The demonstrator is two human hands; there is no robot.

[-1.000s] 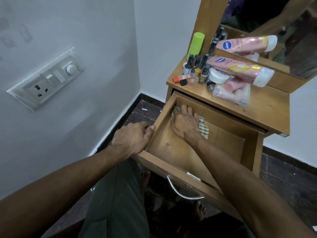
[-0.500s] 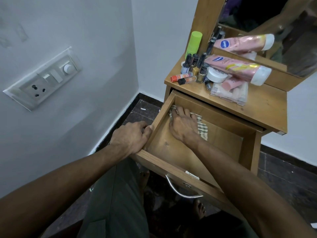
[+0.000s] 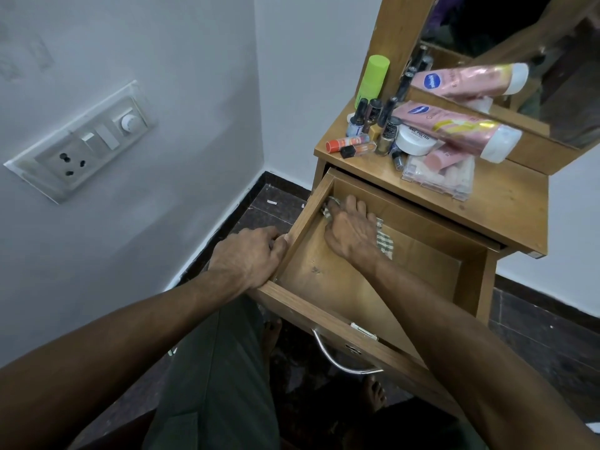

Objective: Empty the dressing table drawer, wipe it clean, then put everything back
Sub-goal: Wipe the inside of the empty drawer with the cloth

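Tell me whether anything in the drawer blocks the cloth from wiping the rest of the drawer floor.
Nothing visible does. The right hand presses the checked cloth into the far left corner of the drawer; the bare floor shows no items. The cosmetics sit on the tabletop. The left hand grips the drawer's left wall.

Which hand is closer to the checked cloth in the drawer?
Right. The right hand presses on the checked cloth at the drawer's far-left corner; the left hand grips the drawer's left wall, apart from the cloth.
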